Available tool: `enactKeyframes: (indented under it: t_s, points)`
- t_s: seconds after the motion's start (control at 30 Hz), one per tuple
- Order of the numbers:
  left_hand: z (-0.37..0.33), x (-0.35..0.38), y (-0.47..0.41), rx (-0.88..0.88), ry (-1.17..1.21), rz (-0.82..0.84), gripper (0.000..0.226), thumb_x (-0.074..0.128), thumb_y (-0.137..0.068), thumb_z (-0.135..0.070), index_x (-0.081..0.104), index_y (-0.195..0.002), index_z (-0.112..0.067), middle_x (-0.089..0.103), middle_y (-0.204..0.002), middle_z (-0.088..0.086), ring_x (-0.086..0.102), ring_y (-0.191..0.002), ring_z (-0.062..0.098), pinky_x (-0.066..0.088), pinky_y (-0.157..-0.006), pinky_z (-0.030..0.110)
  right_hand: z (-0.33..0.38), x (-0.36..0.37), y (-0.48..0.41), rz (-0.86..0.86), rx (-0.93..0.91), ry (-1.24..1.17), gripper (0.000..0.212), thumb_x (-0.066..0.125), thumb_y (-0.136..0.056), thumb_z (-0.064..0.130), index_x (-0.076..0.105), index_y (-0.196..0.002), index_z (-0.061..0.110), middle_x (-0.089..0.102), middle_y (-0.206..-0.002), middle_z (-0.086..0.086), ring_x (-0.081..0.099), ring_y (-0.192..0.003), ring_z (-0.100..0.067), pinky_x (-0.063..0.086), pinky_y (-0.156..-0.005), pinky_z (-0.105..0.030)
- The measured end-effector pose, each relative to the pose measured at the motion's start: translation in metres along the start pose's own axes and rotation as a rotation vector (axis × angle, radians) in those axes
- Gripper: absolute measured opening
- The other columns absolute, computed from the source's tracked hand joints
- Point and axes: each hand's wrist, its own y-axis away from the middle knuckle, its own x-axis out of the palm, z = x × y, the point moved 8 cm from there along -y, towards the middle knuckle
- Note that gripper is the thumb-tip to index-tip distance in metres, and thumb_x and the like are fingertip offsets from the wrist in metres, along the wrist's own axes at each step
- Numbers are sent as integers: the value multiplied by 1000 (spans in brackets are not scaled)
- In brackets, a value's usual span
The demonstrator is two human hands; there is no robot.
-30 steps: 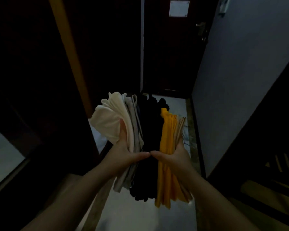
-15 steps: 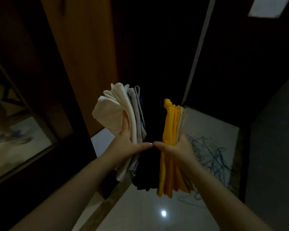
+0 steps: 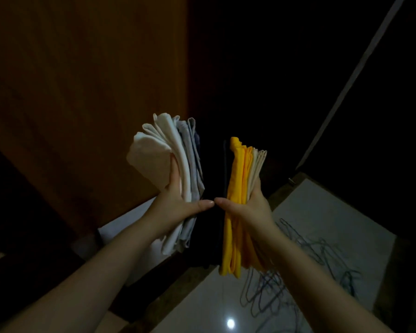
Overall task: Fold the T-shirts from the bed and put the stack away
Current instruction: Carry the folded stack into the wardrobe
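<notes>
Fingers (image 3: 174,169) of our left hand (image 3: 175,207) and right hand (image 3: 252,209) grip the folded stack of white, grey, black and yellow T-shirts (image 3: 237,176); we judge folding done, stowing left.

The stack of folded cotton T-shirts (image 3: 235,179) stands on edge, held between the left hand (image 3: 175,207) and the right hand (image 3: 250,209). White and grey layers sit left, black in the middle, yellow and beige right.
</notes>
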Motion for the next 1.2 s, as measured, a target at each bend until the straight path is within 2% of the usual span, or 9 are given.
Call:
enactKeyframes:
  t_s: [0.17,0.5,0.6,0.73,0.83,0.9,1.0,1.07,1.2]
  points:
    - [31,-37,-50,-93,-45,-193,129,75,-65,-46,-31,-139,-39,-10,-157,-4,6,-144,19,23,-112,38,-3,48,-90,217,-47,-57,96,78,-72,30,16,-146,32,47,-111,23,51,-96,4,44,-78,-15]
    - [74,-108,-100,-276,-98,-549,129,70,-60,-55,-31,-137,-37,-20,-155,-8,-9,-144,12,10,-118,38,3,152,-212,636,-102,-224,84,79,-71,23,23,-130,43,50,-109,26,54,-101,1,45,-88,-24]
    - [96,-128,-107,-321,-164,-607,128,75,-66,-44,-30,-138,-32,-21,-155,-6,-12,-143,10,7,-119,36,-2,187,-229,729,-97,-236,88,80,-71,22,21,-132,43,50,-110,25,52,-102,4,45,-95,-30]
    - [140,-153,-124,-334,-264,-652,126,77,-71,-33,-26,-142,-16,-19,-155,1,-13,-142,11,0,-112,18,-26,243,-252,784,-94,-284,87,82,-67,25,25,-131,39,54,-117,15,55,-111,-9,45,-100,-37]
    - [186,-156,-131,-322,-334,-688,124,78,-72,-28,-22,-142,-8,-16,-155,7,-15,-135,4,-10,-93,-6,-64,284,-263,801,-103,-335,85,79,-65,27,29,-133,34,56,-120,11,56,-111,-10,47,-93,-29]
    - [222,-153,-134,-338,-398,-713,122,78,-72,-26,-19,-142,-4,-14,-154,10,-14,-128,2,-14,-86,-10,-95,311,-270,815,-93,-369,76,79,-72,15,31,-129,32,56,-112,15,57,-103,-3,48,-85,-21]
    - [282,-148,-140,-368,-409,-739,129,81,-66,-39,-18,-143,-8,-11,-154,8,-11,-127,2,-14,-101,2,-144,350,-279,855,-85,-397,71,74,-76,8,31,-130,29,56,-110,15,57,-100,-2,48,-82,-17]
    - [321,-144,-146,-424,-399,-715,128,79,-68,-41,-21,-143,-12,-12,-155,6,-11,-130,3,-9,-95,4,-176,374,-287,858,-88,-421,69,72,-77,6,33,-129,28,57,-110,12,58,-99,-4,50,-80,-15]
    - [398,-138,-154,-513,-348,-647,128,74,-66,-51,-27,-142,-26,-7,-157,2,2,-143,17,10,-109,20,-245,429,-296,905,-34,-519,64,69,-78,0,39,-131,21,61,-117,-2,62,-103,-12,54,-82,-22]
